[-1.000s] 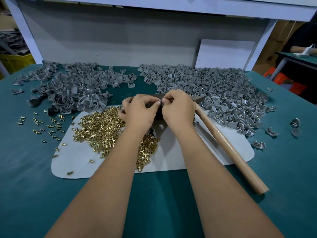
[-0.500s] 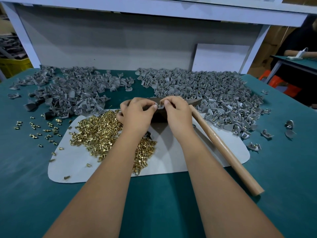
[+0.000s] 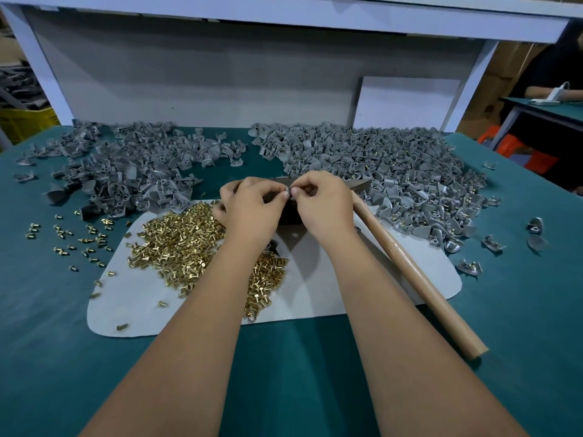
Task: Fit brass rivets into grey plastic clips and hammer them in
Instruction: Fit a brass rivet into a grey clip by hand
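A grey clip sits pinched between the fingertips of both hands, held just above the dark hammer head at the far edge of the pale mat. The left hand and the right hand meet thumb to thumb, fingers curled tight around the small part; whether a rivet is already in it is hidden by the fingers. The rivet pile lies on the mat under the left wrist, with loose clips heaped to the left and another heap to the right on the green worktop. The hammer's wooden handle rests beside the right forearm. The likely risk is that the tiny rivet slips from the pinch or goes in crooked, since the fingers block the view of the hole; a nudge of the left forearm could also scatter the pile.
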